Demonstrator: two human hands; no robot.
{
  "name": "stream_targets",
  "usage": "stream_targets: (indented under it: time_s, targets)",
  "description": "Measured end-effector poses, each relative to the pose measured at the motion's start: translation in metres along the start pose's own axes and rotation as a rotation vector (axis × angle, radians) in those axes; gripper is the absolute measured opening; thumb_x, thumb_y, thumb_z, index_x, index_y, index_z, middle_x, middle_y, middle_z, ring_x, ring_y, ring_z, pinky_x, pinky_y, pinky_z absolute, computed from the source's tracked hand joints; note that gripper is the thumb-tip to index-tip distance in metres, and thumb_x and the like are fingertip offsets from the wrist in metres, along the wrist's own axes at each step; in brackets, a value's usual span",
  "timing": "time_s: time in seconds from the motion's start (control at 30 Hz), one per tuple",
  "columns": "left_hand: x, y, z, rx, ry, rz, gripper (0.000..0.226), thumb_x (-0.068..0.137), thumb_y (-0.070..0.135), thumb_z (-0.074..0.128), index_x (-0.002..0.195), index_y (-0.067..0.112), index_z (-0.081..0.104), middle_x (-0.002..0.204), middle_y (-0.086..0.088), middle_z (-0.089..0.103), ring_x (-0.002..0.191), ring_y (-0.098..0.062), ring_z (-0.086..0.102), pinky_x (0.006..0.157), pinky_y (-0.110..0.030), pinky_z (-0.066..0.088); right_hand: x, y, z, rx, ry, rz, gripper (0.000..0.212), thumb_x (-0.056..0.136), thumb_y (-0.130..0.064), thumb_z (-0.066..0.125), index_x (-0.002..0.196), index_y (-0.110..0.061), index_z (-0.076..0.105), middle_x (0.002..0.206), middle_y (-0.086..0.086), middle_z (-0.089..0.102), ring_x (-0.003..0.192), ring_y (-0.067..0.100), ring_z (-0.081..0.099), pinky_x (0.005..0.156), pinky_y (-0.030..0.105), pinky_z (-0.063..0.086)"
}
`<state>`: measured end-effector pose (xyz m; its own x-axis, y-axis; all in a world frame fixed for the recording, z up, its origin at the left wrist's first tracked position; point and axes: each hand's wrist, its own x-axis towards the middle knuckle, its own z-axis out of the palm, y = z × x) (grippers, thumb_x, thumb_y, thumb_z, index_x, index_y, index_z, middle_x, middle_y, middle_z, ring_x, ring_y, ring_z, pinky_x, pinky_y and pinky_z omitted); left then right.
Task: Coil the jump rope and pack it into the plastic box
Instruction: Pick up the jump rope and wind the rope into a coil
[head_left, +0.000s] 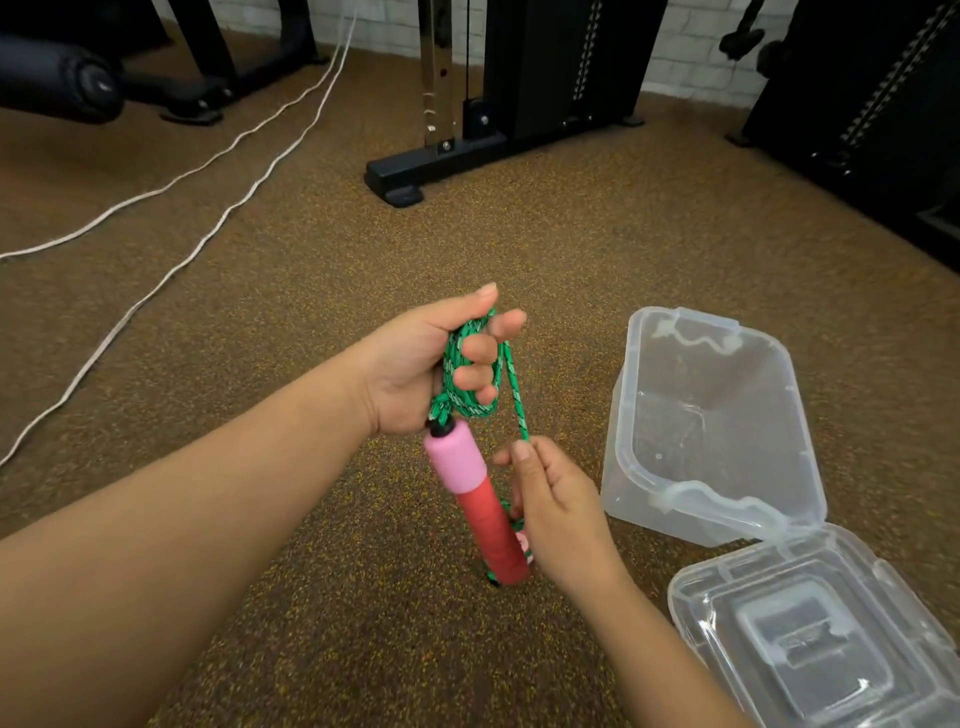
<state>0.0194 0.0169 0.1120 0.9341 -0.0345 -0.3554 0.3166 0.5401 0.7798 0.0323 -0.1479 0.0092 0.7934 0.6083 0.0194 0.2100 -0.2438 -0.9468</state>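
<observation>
The jump rope (470, 402) is green braided cord with a pink and red foam handle (478, 501) hanging down. Several turns of the cord are wound around the fingers of my left hand (426, 364), which is closed on them above the floor. My right hand (556, 512) pinches one strand of the cord just below and right of the coil. Part of a second handle shows behind my right hand, mostly hidden. The clear plastic box (649, 499) stands open and empty on the floor to the right, a short way from both hands.
The box's clear lid (810, 639) lies upside down at the lower right. A white cable (208, 228) runs over the speckled brown floor at the left. Black gym machine bases (431, 166) stand at the back and far right.
</observation>
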Motion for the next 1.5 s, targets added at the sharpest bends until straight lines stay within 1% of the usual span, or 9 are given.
stream_targets:
  time_s: [0.13, 0.33, 0.47, 0.57, 0.67, 0.9, 1.13, 1.3, 1.5]
  targets:
    - [0.007, -0.003, -0.001, -0.023, 0.125, 0.081, 0.039, 0.094, 0.037, 0.045, 0.108, 0.006, 0.066, 0.054, 0.007, 0.064, 0.039, -0.003, 0.051, 0.051, -0.018, 0.050, -0.003, -0.004, -0.001, -0.195, -0.042, -0.099, 0.033, 0.097, -0.039, 0.040, 0.078, -0.020, 0.058, 0.061, -0.016, 0.052, 0.060, 0.001, 0.050, 0.060, 0.028, 0.038]
    - [0.013, -0.005, -0.004, 0.123, 0.282, 0.238, 0.033, 0.095, 0.021, 0.049, 0.122, 0.002, 0.051, 0.087, -0.003, 0.076, 0.072, -0.011, 0.072, 0.074, -0.023, 0.056, -0.007, -0.013, -0.011, -0.384, -0.071, -0.297, 0.039, 0.093, -0.049, 0.036, 0.069, -0.020, 0.046, 0.063, -0.010, 0.049, 0.064, 0.010, 0.047, 0.061, 0.037, 0.041]
    - [0.010, -0.012, -0.006, 0.779, 0.286, 0.230, 0.039, 0.096, 0.034, 0.046, 0.126, 0.011, 0.052, 0.097, -0.005, 0.075, 0.078, -0.009, 0.072, 0.084, -0.029, 0.054, -0.001, -0.027, -0.024, -0.320, -0.070, -0.332, 0.019, 0.087, -0.039, 0.051, 0.074, -0.026, 0.049, 0.066, -0.016, 0.047, 0.065, 0.006, 0.048, 0.058, 0.026, 0.038]
    - [0.007, -0.015, -0.003, 1.187, 0.227, 0.188, 0.051, 0.092, 0.056, 0.037, 0.100, 0.018, 0.070, 0.087, -0.008, 0.075, 0.043, -0.009, 0.056, 0.047, -0.020, 0.046, 0.003, -0.035, -0.033, -0.209, -0.039, -0.329, 0.011, 0.085, -0.033, 0.054, 0.076, -0.026, 0.056, 0.066, -0.013, 0.051, 0.061, 0.007, 0.048, 0.055, 0.027, 0.037]
    - [0.006, -0.015, -0.001, 1.367, 0.115, 0.141, 0.058, 0.090, 0.062, 0.029, 0.088, 0.022, 0.071, 0.064, -0.003, 0.072, 0.053, -0.022, 0.063, 0.060, -0.029, 0.050, 0.006, -0.037, -0.040, -0.079, 0.004, -0.304, 0.011, 0.083, -0.034, 0.053, 0.075, -0.030, 0.060, 0.059, -0.015, 0.051, 0.055, 0.005, 0.044, 0.052, 0.027, 0.035]
    - [-0.001, -0.010, 0.004, 1.109, -0.175, -0.138, 0.040, 0.091, 0.046, 0.050, 0.082, 0.011, 0.066, 0.055, -0.002, 0.057, 0.051, -0.010, 0.057, 0.067, -0.024, 0.051, 0.010, -0.031, -0.044, 0.172, 0.090, -0.071, 0.015, 0.088, -0.030, 0.053, 0.081, -0.024, 0.064, 0.059, -0.013, 0.054, 0.055, 0.005, 0.047, 0.053, 0.025, 0.039]
    - [0.001, -0.011, -0.008, 0.835, -0.199, -0.088, 0.030, 0.092, 0.035, 0.051, 0.071, 0.013, 0.054, 0.045, 0.005, 0.042, 0.049, -0.016, 0.046, 0.068, -0.029, 0.047, 0.011, -0.025, -0.047, 0.610, -0.100, 0.138, 0.045, 0.079, -0.057, 0.047, 0.112, -0.032, 0.065, 0.092, 0.001, 0.070, 0.075, 0.015, 0.065, 0.063, 0.029, 0.054]
    - [0.004, -0.008, -0.019, 0.714, -0.135, -0.040, 0.027, 0.087, 0.034, 0.049, 0.066, 0.016, 0.050, 0.041, 0.007, 0.039, 0.045, -0.016, 0.041, 0.059, -0.022, 0.046, 0.004, -0.016, -0.048, 0.589, -0.148, 0.106, 0.042, 0.074, -0.023, 0.073, 0.113, -0.035, 0.066, 0.101, 0.004, 0.068, 0.086, 0.021, 0.068, 0.076, 0.028, 0.055]
    - [0.006, -0.009, -0.023, 0.688, -0.064, -0.023, 0.030, 0.092, 0.031, 0.049, 0.065, 0.018, 0.051, 0.040, 0.007, 0.039, 0.044, -0.017, 0.041, 0.066, -0.029, 0.047, 0.008, -0.022, -0.042, 0.439, 0.005, 0.159, 0.016, 0.084, -0.013, 0.062, 0.094, -0.022, 0.071, 0.070, -0.001, 0.070, 0.055, 0.007, 0.056, 0.050, 0.025, 0.047]
